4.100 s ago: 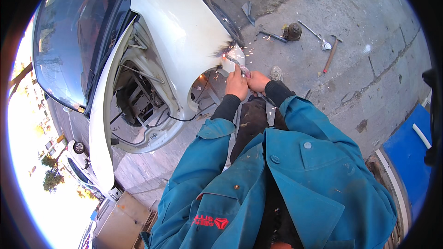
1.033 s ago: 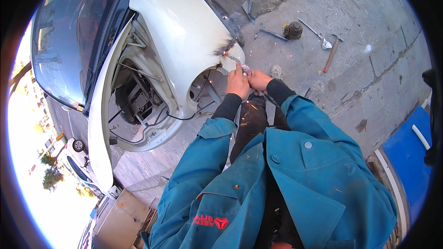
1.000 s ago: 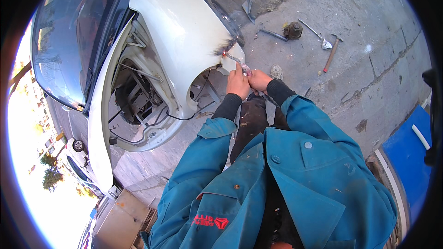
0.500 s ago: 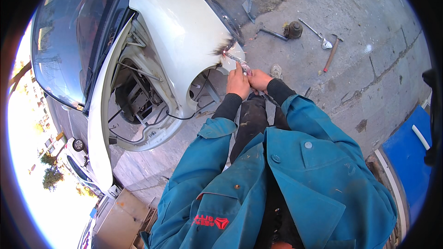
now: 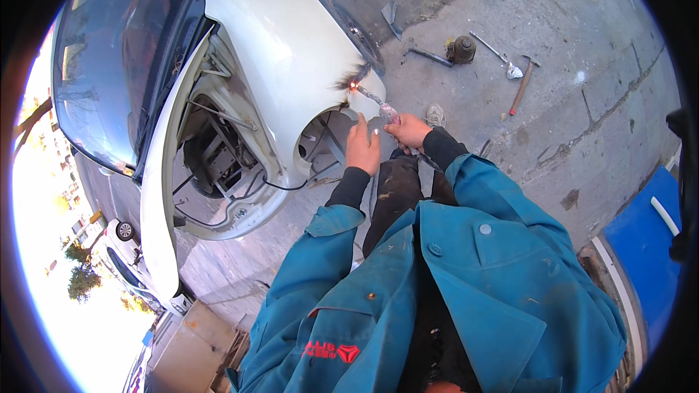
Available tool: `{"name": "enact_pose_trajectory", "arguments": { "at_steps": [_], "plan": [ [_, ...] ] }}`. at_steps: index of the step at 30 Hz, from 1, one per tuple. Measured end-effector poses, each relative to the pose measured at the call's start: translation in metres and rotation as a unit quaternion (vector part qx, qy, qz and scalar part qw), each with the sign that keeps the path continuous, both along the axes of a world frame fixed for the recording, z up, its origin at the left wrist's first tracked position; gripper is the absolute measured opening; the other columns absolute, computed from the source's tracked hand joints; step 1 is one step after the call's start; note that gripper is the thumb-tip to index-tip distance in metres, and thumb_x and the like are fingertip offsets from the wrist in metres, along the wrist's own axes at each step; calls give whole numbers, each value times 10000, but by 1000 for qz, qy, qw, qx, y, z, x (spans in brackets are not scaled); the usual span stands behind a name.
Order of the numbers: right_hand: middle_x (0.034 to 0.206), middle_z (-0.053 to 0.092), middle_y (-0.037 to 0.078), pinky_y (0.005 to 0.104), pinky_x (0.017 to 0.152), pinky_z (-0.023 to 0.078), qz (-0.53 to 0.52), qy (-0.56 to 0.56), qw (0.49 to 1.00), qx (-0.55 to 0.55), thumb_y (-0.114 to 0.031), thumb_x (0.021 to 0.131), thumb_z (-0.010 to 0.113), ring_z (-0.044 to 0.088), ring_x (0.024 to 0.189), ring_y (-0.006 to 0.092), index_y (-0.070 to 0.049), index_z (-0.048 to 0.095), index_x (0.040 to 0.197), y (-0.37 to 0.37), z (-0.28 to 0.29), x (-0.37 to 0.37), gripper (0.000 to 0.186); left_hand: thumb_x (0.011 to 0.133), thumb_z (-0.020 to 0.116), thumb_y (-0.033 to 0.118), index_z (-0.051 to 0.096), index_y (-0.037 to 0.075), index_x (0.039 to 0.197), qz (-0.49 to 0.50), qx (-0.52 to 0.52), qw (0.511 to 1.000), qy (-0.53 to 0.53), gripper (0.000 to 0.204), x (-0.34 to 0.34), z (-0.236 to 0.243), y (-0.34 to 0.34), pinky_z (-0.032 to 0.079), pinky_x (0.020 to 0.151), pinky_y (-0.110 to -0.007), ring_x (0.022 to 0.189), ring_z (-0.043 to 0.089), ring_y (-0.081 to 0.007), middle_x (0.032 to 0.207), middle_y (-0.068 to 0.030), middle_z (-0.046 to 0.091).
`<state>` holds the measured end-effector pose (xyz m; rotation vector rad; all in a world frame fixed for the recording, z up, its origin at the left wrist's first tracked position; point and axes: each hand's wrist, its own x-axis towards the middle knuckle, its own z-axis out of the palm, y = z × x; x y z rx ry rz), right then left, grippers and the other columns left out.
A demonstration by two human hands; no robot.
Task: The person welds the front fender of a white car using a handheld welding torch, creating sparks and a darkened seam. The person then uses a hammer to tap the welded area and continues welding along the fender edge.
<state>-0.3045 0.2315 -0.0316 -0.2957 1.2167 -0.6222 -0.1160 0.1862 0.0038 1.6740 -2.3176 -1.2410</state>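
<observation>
My right hand (image 5: 408, 131) grips a torch (image 5: 386, 109) with a pinkish wrapped handle. Its thin metal nozzle angles up-left to a glowing point (image 5: 353, 86) on the scorched patch of the white car's body panel (image 5: 277, 44). Just below the nozzle, beside the wheel-arch cutout, my left hand (image 5: 362, 149) is apart from the torch, index finger raised and fingers slightly separated. I cannot make out anything held in it.
An open body cavity (image 5: 218, 145) shows metal bracing and hoses. On the concrete lie a bottle jack (image 5: 461, 49), a metal bar (image 5: 429, 54), a hammer (image 5: 524, 85) and a long-shafted tool (image 5: 512, 68). A blue board (image 5: 633, 233) is at right; my shoe (image 5: 435, 115) is behind my hands.
My left hand has come off the torch and moved down-left. My right hand stays on it, slightly higher. The tip glows at the scorched patch with fewer flying sparks.
</observation>
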Motion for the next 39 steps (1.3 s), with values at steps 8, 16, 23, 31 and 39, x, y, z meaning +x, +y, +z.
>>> {"name": "enact_pose_trajectory", "arguments": {
  "at_steps": [8, 16, 23, 31, 39],
  "plan": [
    [690, 579, 61, 366, 416, 461, 4, 30, 999, -11, -338, 1052, 684, 550, 469, 169, -11, 575, 1024, 11, -1, 14, 346, 1037, 602, 103, 529, -64, 1531, 216, -202, 954, 40, 526, 94, 36, -41, 458, 1130, -484, 1282, 590, -410, 1397, -240, 598],
    [850, 670, 137, 383, 551, 516, -35, 193, 980, -30, -536, 1036, 674, 645, 603, 203, 6, 602, 1140, 58, 27, 50, 556, 1034, 633, 176, 496, -52, 1557, 26, -328, 939, -103, 587, 173, 37, -113, 378, 1192, -542, 1406, 463, -459, 1523, -278, 502],
    [763, 585, 58, 343, 525, 424, -143, 285, 947, -30, -527, 1070, 653, 551, 600, 150, -31, 635, 1270, 128, 20, 140, 535, 1056, 613, 257, 369, -54, 1635, -65, -281, 951, -110, 701, 261, 12, -94, 313, 1238, -566, 1471, 399, -495, 1633, -298, 402],
    [1031, 722, 157, 413, 887, 533, -192, 255, 948, 3, -557, 1086, 588, 684, 969, 288, -19, 662, 1311, 173, 14, 200, 588, 1049, 627, 284, 309, -74, 1657, -85, -244, 956, -136, 774, 325, -17, -68, 310, 1255, -545, 1505, 375, -481, 1697, -284, 342],
    [1231, 748, 210, 402, 1003, 537, -173, 282, 943, -40, -439, 1077, 650, 720, 1146, 321, -5, 607, 1465, 221, 7, 238, 583, 1041, 632, 334, 333, -16, 1671, -209, -302, 913, -179, 781, 356, -36, -62, 266, 1287, -583, 1543, 298, -531, 1745, -313, 198]
  ]
}}
